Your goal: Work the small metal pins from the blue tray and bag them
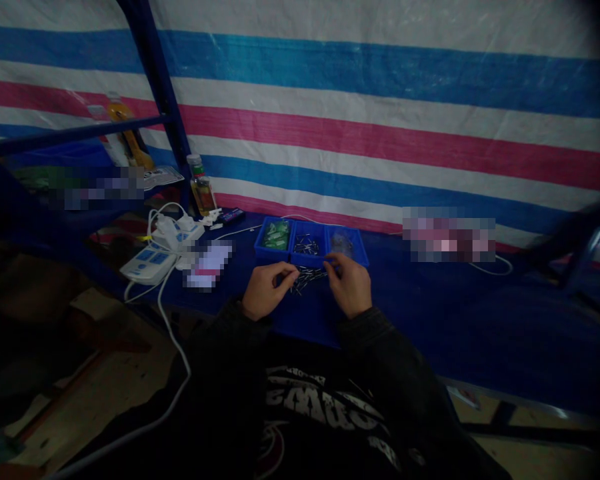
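A small pile of dark metal screws (305, 279) lies on the blue table between my hands. My left hand (266, 291) is closed, its thumb and forefinger pinched at the pile's left edge. Across from it, my right hand (351, 285) has its fingertips pinched together at the pile's right side. What either pinch holds is too small to make out. Just behind are three joined blue bins: the left bin (273, 256) has green packets (277, 235), the middle one has more screws (307, 245), and the right one has clear plastic bags (341, 244).
To the left, white power strips (150, 262) with cables lie beside a blurred-out phone (209, 265). A bottle (201, 187) stands at the back near a blue metal frame (167, 100). A blurred item (449, 235) sits at the back right, before the striped sheet (380, 143).
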The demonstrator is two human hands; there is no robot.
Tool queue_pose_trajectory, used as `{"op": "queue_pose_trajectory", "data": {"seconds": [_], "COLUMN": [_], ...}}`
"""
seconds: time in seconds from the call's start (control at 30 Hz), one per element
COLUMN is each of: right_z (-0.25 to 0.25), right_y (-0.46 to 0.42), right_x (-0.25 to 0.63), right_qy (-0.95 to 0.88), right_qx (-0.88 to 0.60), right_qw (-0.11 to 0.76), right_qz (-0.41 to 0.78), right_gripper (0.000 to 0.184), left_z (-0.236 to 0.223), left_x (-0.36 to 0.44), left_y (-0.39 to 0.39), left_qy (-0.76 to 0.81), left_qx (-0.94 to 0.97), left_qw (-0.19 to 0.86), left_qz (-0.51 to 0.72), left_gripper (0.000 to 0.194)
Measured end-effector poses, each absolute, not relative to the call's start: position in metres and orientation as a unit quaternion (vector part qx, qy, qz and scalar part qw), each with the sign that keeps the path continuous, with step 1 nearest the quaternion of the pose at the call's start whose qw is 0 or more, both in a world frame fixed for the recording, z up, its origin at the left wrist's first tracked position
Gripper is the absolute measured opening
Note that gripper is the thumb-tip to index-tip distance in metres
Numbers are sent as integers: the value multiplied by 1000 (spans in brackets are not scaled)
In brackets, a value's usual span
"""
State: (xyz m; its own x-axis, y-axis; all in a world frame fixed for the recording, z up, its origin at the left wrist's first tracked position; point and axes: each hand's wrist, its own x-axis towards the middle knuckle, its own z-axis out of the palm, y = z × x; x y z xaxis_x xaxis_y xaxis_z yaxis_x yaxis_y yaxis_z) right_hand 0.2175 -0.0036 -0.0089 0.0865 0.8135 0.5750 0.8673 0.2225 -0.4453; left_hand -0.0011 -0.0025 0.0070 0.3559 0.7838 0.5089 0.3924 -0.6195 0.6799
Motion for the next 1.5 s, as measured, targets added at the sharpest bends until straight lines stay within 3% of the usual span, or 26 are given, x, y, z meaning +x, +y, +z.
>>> {"op": "queue_pose_trajectory", "data": {"seconds": [0.23, 0.33, 0.7, 0.83, 1.1, 1.33, 1.5], "right_z": [-37, -38, -26, -26, -24, -17, -17], "right_y": [-20, -22, -25, -31, -47, -52, -52], "right_x": [228, 227, 220, 215, 201, 199, 198], "right_qy": [-691, -687, -674, -686, -755, -750, -750], "right_qx": [-653, -665, -711, -673, -458, -390, -392], "right_qw": [307, 291, 197, 276, 469, 533, 532], "right_qz": [-44, -40, 27, 14, 23, 22, 36], "right_gripper": [15, 21, 13, 14, 17, 18, 16], "left_z": [9, 9, 8, 7, 7, 4, 5], "left_x": [0, -1, 0, 0, 1, 2, 1], "left_y": [-3, -3, -4, -3, -3, -3, -2], "left_qy": [368, 369, 367, 356, 307, 280, 272], "left_qx": [797, 798, 802, 803, 839, 869, 875], "left_qw": [230, 233, 235, 241, 245, 238, 232], "left_qz": [421, 415, 408, 412, 377, 330, 327], "left_gripper": [18, 18, 18, 15, 19, 17, 22]}}
